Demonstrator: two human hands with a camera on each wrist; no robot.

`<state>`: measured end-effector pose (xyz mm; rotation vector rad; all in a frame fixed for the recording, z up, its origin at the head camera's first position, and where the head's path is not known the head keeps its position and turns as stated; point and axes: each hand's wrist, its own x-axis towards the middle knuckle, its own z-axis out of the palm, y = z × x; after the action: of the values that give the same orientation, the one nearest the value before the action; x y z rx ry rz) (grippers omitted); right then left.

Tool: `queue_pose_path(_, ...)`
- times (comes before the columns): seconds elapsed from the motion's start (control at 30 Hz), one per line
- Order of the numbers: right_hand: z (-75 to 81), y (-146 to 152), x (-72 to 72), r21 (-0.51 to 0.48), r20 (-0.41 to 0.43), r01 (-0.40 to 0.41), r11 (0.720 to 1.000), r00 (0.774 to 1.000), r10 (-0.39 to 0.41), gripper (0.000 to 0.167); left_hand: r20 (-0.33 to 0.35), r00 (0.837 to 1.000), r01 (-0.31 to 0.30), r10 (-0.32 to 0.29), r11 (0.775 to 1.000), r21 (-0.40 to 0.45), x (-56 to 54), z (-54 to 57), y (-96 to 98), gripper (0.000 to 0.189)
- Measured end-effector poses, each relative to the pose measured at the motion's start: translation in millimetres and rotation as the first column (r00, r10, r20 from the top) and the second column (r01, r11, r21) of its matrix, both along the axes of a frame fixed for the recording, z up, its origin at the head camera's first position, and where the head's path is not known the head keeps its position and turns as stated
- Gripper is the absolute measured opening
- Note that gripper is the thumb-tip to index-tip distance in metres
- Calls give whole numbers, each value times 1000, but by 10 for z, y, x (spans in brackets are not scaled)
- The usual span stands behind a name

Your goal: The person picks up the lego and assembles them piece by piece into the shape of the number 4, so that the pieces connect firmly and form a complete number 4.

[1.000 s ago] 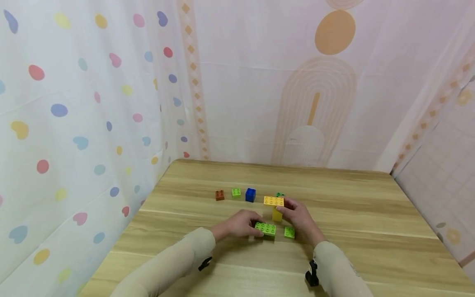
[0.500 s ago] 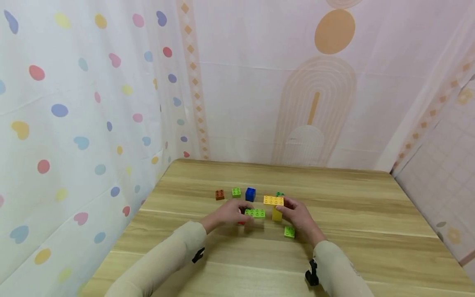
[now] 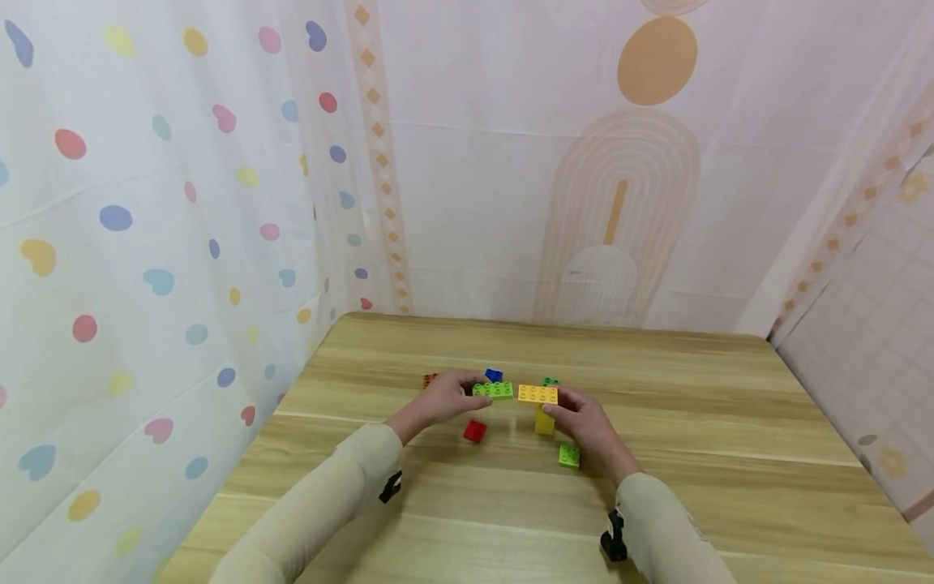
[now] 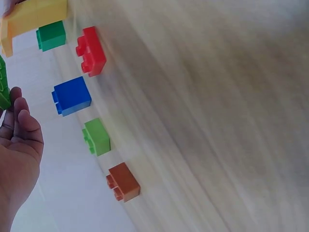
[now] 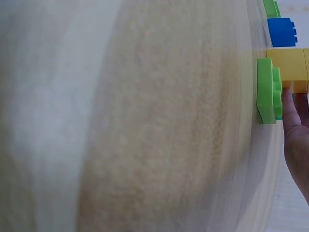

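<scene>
My left hand (image 3: 447,397) pinches a long light green toy building brick (image 3: 493,391) between thumb and fingers. It hangs above the table, studs up, just left of a long orange-yellow brick (image 3: 538,394). That brick tops a yellow column (image 3: 545,420) standing on the table and overhangs it to the left. My right hand (image 3: 586,422) grips this yellow stack from the right side. In the left wrist view, only one end of the held green brick (image 4: 4,84) shows, at the left edge beside my fingertips.
A red brick (image 3: 475,431) lies below my left hand, and a small light green one (image 3: 569,456) in front of the stack. Behind are a blue brick (image 3: 494,375) and a dark green one (image 3: 550,381). A brown brick (image 4: 124,181) and another light green one (image 4: 98,137) stand farther left.
My left hand has carried the long green brick from the front of the stack leftward, away from me and up beside the orange-yellow brick. The red brick has come into view. My right hand stays put.
</scene>
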<state>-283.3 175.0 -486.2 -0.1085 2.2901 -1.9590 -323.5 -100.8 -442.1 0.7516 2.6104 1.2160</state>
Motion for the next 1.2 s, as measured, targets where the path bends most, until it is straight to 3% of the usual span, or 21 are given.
queue_pose_path(0.13,9,-4,6,-1,7,1,1000,1000,-1,47,0,999,-32,32,999,18,-38,39,24,28)
queue_pose_path(0.37,20,1,3,-10,7,-15,1000,1000,15,46,-23,1000,-13,14,1000,24,-116,94,97,32)
queue_pose_path(0.6,28,-5,-3,-15,11,-13,1000,1000,13,44,4,1000,10,-10,1000,1,-147,128,196,35)
queue_pose_path(0.87,31,0,18,-14,9,-17,1000,1000,17,47,18,998,65,-65,998,0,-150,96,296,35)
queue_pose_path(1.2,22,6,19,-8,11,-17,1000,1000,17,48,37,997,70,-70,998,0,-154,63,350,37)
